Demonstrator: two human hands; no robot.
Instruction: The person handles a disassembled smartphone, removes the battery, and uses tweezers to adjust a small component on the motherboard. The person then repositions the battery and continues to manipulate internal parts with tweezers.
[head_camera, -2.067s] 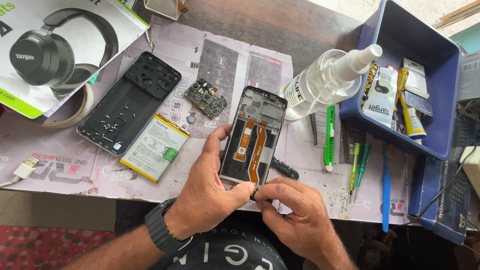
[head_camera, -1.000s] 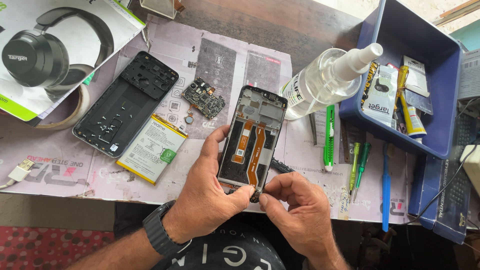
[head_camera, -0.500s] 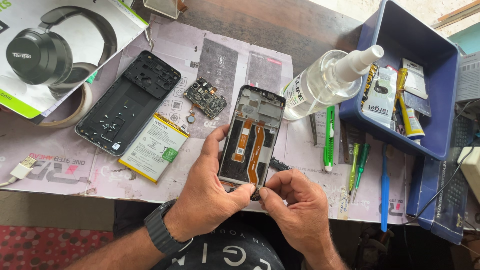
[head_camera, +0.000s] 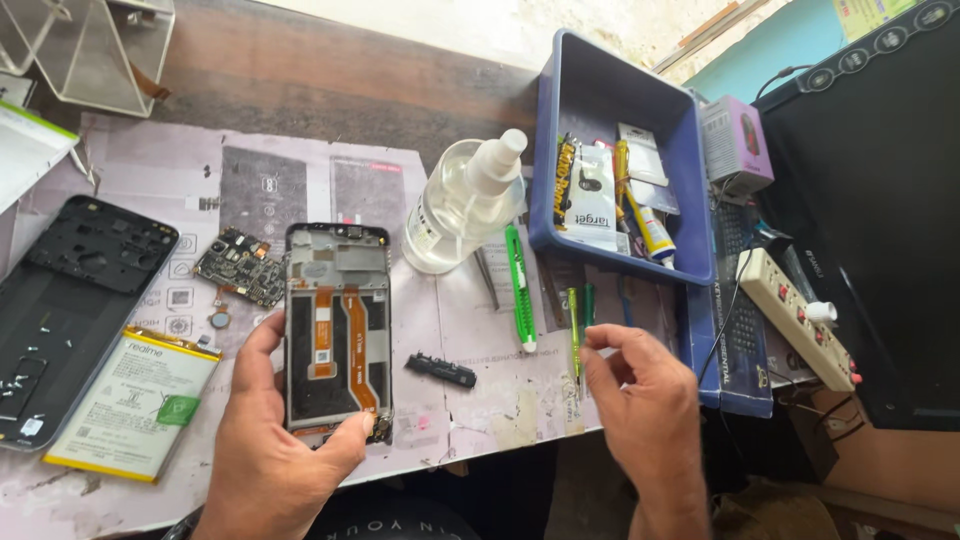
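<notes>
Head view: phone frame in left hand.

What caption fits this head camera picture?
Left hand holds an opened phone frame; right hand reaches toward green tools.

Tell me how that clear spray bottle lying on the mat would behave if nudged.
The spray bottle lies on its side and looks round, so it would probably roll. It looks partly filled with clear liquid, so likely heavier than it seems.
</notes>
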